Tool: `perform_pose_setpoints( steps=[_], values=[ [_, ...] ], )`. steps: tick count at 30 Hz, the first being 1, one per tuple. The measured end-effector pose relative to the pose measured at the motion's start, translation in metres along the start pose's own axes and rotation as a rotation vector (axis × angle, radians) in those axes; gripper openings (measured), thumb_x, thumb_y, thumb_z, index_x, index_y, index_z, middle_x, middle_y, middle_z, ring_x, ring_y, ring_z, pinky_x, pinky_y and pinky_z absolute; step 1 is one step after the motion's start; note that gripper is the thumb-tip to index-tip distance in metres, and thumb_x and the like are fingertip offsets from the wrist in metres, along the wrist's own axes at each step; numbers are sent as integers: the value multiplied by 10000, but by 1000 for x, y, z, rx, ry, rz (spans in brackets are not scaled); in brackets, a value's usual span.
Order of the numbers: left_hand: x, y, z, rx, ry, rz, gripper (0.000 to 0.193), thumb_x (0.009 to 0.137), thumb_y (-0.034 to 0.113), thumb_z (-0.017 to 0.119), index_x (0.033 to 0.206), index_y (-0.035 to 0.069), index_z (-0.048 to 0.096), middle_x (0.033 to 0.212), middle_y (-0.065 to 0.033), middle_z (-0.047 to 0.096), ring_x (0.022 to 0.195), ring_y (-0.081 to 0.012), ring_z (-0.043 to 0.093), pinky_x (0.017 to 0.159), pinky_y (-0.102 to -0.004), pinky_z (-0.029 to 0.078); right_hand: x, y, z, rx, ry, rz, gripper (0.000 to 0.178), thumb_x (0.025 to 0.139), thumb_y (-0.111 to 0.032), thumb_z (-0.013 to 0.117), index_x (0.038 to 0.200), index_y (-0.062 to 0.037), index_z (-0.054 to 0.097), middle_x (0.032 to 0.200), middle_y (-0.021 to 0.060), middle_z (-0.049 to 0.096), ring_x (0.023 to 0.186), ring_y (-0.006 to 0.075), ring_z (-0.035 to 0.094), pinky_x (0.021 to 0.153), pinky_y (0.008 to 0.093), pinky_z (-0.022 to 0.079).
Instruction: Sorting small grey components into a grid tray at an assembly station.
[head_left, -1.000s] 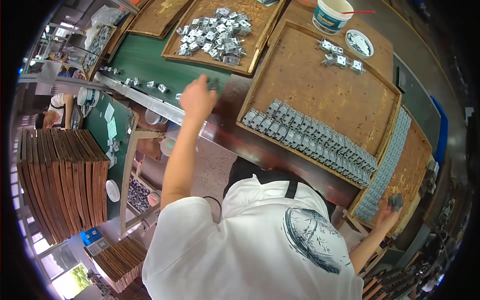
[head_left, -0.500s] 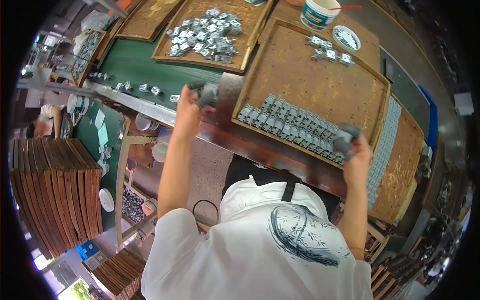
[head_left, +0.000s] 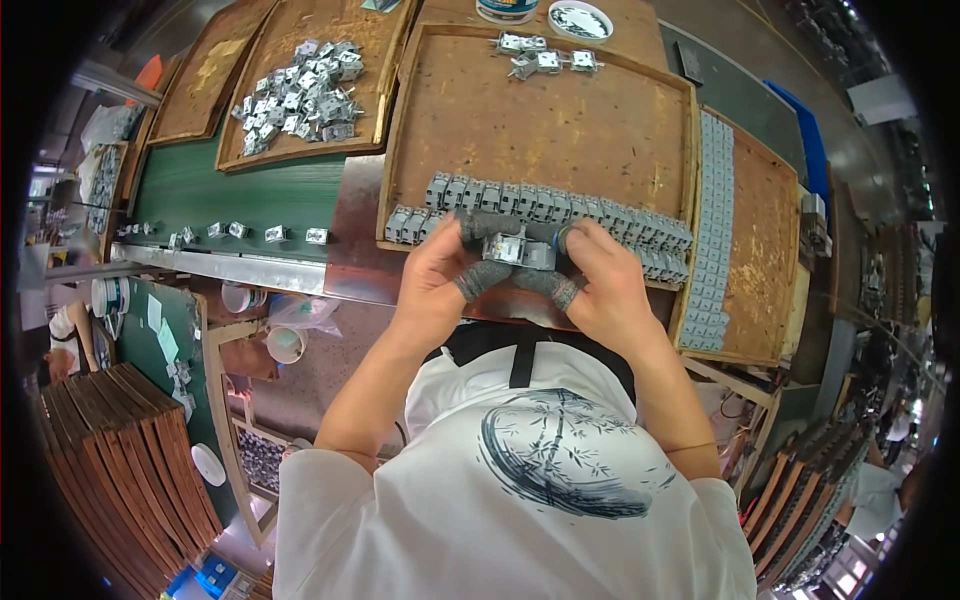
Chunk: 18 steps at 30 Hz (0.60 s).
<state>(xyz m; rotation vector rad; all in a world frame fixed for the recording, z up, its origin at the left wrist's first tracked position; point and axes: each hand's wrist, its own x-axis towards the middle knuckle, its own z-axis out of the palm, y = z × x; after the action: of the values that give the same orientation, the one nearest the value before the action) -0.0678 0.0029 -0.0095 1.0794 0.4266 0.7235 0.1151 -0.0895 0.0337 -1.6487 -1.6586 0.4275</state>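
Both my hands meet in front of my chest over the near edge of a wooden tray. My left hand and my right hand, each with grey finger cots, pinch a small grey and metal block part between them. Just beyond my fingers lie two rows of the same grey parts, lined up side by side across the tray. A few loose parts sit at the tray's far edge.
A second tray holds a pile of metal parts at the far left. Single parts ride a green conveyor belt. A strip of grey parts runs along the right. Stacked wooden trays stand lower left.
My left hand came back from the belt and my right hand rose from the lower right. Both now meet at the tray's near edge, gripping one part together.
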Motion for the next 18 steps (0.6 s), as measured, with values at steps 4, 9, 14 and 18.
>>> perform_pose_setpoints(
  steps=[4,9,14,18],
  values=[
    [-2,-12,23,220,52,12,340,878,-60,621,1214,-22,592,1150,-54,522,1085,-157,552,916,-287,475,-8,17,6,-140,67,-55,203,727,-23,726,876,16,594,853,151,564,716,346,598,600,401,490],
    [-1,-27,39,684,55,130,588,725,-61,621,1296,-9,492,1109,-163,479,950,-325,515,785,-361,471,-18,35,17,-227,174,-83,208,711,13,711,881,34,592,858,165,564,732,364,607,611,427,499],
    [7,-29,45,907,53,331,644,638,-27,664,1266,-17,522,1100,-193,522,970,-400,521,831,-450,472,-21,18,-2,-24,10,99,279,763,-140,750,936,14,596,863,173,595,754,373,609,651,408,506],
    [7,-24,53,718,-75,424,683,635,72,749,1291,10,570,1217,-182,612,1085,-377,575,934,-407,476,-30,37,-2,407,-188,352,453,772,-310,787,1019,19,599,940,157,664,817,225,644,704,346,504]
  ],
)
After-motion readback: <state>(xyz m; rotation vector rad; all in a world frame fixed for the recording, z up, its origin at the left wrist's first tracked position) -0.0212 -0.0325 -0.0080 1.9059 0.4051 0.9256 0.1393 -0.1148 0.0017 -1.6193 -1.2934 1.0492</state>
